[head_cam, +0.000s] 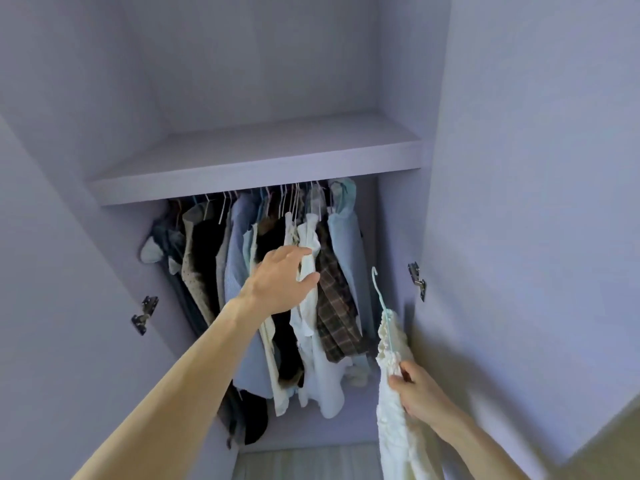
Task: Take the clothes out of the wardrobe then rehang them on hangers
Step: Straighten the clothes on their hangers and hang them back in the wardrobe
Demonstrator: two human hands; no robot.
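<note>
Several garments hang on hangers from the rail inside the open wardrobe [398, 220], under its shelf. My left hand [280, 282] reaches in and grips a white garment [310, 268] hanging near the middle, next to a brown plaid piece [334, 306]. My right hand [420, 389] is low at the right, outside the rail. It holds a cream ruffled garment [394, 410] that sits on a light blue hanger [379, 296], whose hook points upward, free of the rail.
A shelf [256, 161] spans the wardrobe above the rail. Open doors stand at left [52, 306] and right [536, 237], with metal hinges [417, 280] on the side walls. A light blue shirt [348, 244] hangs at the rail's right end; some free room lies beyond it.
</note>
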